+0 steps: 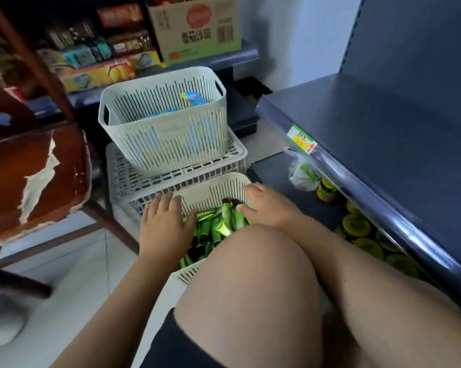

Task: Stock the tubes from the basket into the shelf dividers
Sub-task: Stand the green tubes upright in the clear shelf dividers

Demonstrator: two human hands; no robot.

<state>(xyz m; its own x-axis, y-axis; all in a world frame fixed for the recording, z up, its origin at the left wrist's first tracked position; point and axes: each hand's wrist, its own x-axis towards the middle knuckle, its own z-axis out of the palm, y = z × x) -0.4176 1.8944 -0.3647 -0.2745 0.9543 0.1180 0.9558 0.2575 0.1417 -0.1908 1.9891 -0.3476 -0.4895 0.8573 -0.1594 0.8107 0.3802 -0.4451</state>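
The person is down low beside the shelving, a bare knee (250,277) raised in front of them and covering the near right part of the white slatted basket (218,189) on the floor. The green foil tubes (216,227) all lie heaped loosely inside it, crossing one another at every angle. The left hand (168,224) lies over the basket's left rim, its fingers (161,201) fairly straight and a little spread on the outside, with the thumb reaching in just above the tubes. The right hand (268,205) is at the far right corner of the same basket, its fingers (250,187) bent over the rim and the thumb on the inside, so the wall sits pinched between them. Just behind this basket is a low white perforated crate (234,158), and a second slatted basket (163,131) stands on it, holding blue packets (195,99). To the right runs a dark blue shelf (383,123) with a green and yellow price tag (302,140) on its front edge. Below it, on the lower level, are a crumpled clear bag (302,173), a small dark jar (326,191) and a cluster of yellow lids (362,229). On the left stands a brown chair (38,179) with its seat covering peeled away in patches. Farther back, a cardboard box (195,27) sits on another shelf beside rows of boxed snacks (96,73), all rather blurred.
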